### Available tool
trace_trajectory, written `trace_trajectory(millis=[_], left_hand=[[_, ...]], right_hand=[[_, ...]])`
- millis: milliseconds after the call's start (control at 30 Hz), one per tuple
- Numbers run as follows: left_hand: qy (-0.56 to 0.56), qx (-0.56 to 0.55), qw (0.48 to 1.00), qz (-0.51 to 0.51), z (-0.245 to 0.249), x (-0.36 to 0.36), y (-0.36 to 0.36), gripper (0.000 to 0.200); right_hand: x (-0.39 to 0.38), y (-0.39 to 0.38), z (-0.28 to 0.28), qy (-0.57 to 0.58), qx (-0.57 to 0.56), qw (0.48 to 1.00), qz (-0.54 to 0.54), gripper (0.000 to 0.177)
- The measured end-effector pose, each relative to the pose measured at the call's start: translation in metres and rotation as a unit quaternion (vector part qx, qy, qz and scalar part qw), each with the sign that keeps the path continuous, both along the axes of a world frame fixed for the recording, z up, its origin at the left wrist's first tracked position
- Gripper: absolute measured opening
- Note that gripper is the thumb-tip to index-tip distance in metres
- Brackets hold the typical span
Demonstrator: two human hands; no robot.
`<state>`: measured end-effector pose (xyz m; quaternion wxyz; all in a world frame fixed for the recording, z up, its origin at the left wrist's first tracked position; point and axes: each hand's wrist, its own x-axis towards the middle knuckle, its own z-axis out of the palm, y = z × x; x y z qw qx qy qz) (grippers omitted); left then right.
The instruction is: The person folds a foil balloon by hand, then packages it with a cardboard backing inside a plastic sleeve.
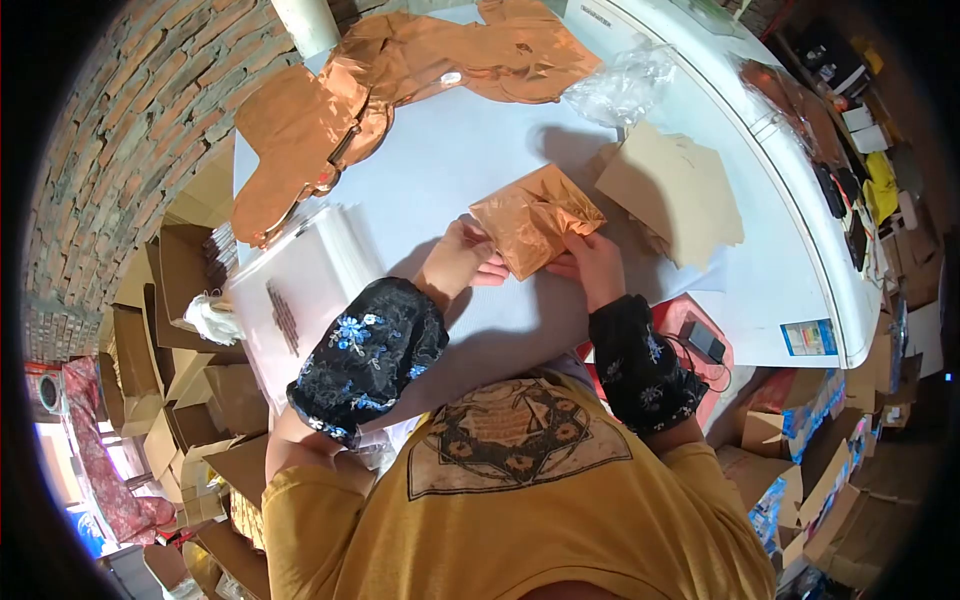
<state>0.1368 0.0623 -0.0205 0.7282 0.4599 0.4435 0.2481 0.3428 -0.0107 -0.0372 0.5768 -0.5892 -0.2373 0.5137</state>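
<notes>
Head view: left hand (pixel 462 258), right hand (pixel 596 266) pinch foil (pixel 535 218).

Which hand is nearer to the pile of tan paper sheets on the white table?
Right. The right hand holds the copper foil packet just beside the tan paper pile; the left hand grips the packet's far edge.

A brick wall (pixel 120 130) flanks the white table (pixel 470 150), cardboard boxes (pixel 190 390) below.
</notes>
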Motion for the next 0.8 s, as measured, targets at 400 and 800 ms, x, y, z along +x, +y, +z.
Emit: trace_trajectory(millis=[400, 800], left_hand=[[0.007, -0.048, 0.999, 0.006, -0.001, 0.01, -0.033, 0.023], [-0.034, -0.056, 0.991, 0.113, -0.01, 0.017, -0.037, 0.028]], right_hand=[[-0.006, -0.002, -0.006, 0.028, 0.012, 0.999, 0.013, 0.029], [-0.01, -0.004, 0.001, 0.023, -0.008, 0.999, 0.021, 0.031]])
